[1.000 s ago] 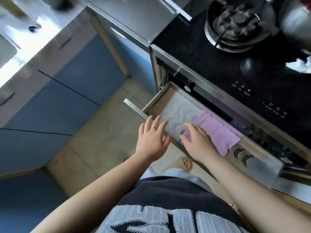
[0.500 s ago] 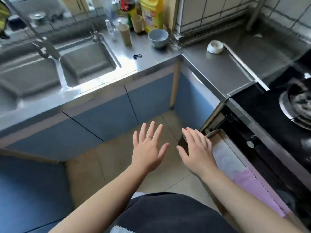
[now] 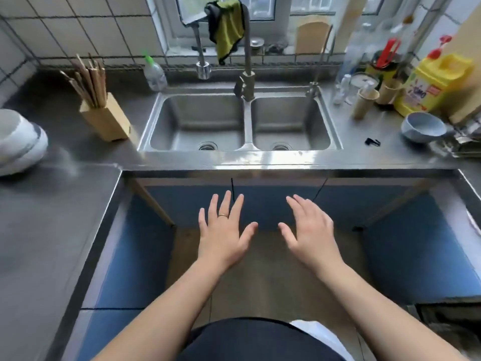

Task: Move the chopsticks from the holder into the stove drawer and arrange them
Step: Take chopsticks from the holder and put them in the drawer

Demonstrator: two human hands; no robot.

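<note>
Now | left hand [image 3: 223, 238] + right hand [image 3: 309, 235]: 2, spread | holder [image 3: 106, 118]: 1, chopsticks [image 3: 88, 79] inside

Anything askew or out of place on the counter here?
Mildly. The wooden holder left of the sink looks tilted, though the wide lens may cause that; its chopsticks splay unevenly. A green cloth hangs over the faucet, and a small black clip lies loose on the counter. No spills visible.

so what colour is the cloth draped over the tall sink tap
Yellow-green with a dark border. The draped cloth shows best in the head view, the only view here.
</note>
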